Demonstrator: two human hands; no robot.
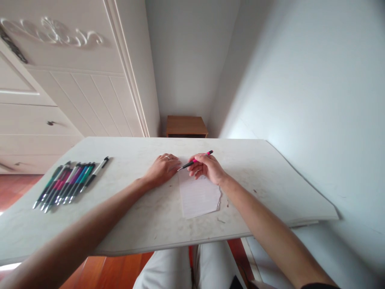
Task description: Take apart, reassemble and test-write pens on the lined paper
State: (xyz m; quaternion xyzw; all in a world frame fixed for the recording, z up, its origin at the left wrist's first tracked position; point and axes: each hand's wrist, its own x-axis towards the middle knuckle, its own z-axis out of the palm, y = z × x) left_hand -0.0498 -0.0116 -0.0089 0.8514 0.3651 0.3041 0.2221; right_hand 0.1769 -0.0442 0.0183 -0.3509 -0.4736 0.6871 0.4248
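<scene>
Head view, seen from my remote seat: a pen held over a sheet of paper. The right hand point(208, 165) has its grip closed on a pink-and-black click pen point(188, 164), thumb and fingers pinching the barrel, with the tip slanting down at the upper left corner of a torn-edged paper sheet point(199, 200). The left hand point(161, 171) lies palm down on the white counter point(135, 224), its grip loosely spread, fingertips beside that same corner. A row of assorted click pens point(66, 184) lies well apart, at the far left.

For good handling, I judge that the left fingertips should bear lightly on the sheet's margin, clear of the tip, so that the loose paper cannot skid. I would rest the right hand's outer edge on the page and keep the pen slanted, with only light pressure.

Hard to make out: I cannot tell whether the tip touches the paper, or whether the left fingers press on it. The right hand hides part of the sheet's upper portion; the faint marks beneath it are illegible to me. The overlapping pens prevent a sure count, and the frame cuts off both arms.
</scene>
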